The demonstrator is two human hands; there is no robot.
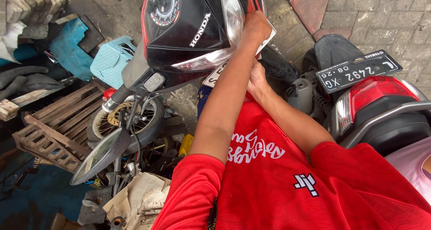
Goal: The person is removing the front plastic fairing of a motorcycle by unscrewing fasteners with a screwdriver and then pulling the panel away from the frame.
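at front of black motorcycle cowl (193,32), white number plate (215,73) sits tucked below headlight, edge peeking out. left hand (257,26) closed over cowl's far edge, likely bracing it. right hand (257,79) lower, pressed at plate; fingers hidden, grip cannot tell. mirror (101,156) hangs lower left; second scooter's tail light (379,93) right.

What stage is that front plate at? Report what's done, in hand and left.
Done: the white front number plate already sits under the black headlight cowl.
In hand: the left hand has a grip on the plate's upper edge; the right hand is tucked beneath it.
Left: probably fastening it, since both hands support it and no bolts or tools show.
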